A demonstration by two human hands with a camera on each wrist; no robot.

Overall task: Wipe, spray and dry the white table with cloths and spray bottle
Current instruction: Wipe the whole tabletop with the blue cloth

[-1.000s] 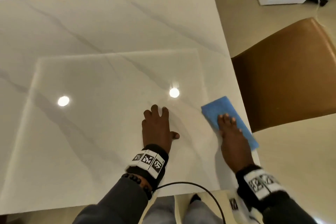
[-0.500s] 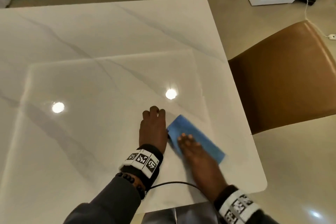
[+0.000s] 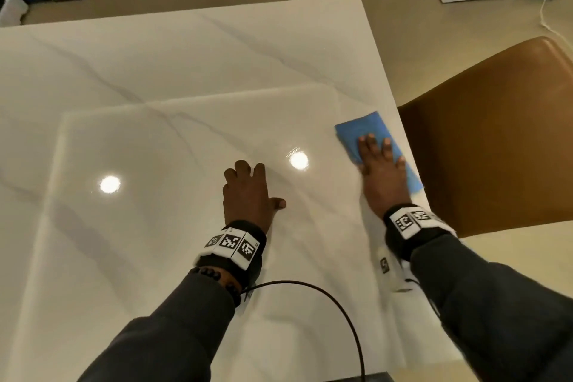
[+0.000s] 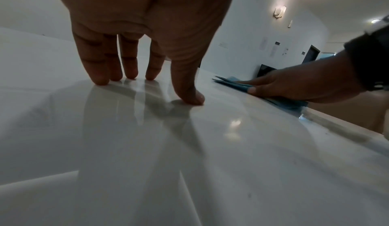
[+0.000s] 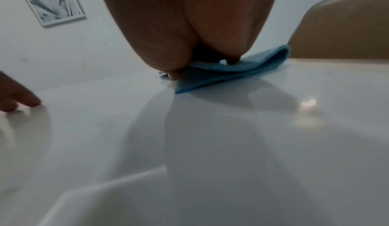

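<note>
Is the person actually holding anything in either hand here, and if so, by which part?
Nothing is gripped. The right hand presses flat on the middle of the blue cloth near the table edge; the left hand rests bare on the tabletop.

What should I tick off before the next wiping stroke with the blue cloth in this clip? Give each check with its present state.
1. Blue cloth lies flat on the white table: ok.
2. Right hand presses the cloth with straight fingers: ok.
3. Left hand rests on bare table, apart from the cloth: ok.
4. Cloth fully on the table: it lies close to the right edge by the brown chair; whether its near corner overhangs: cannot tell.
5. Spray bottle within reach for the next stage: none in view, cannot tell.
6. Black cable clear of the wiping path: ok, it lies nearer the person than the cloth.
</note>
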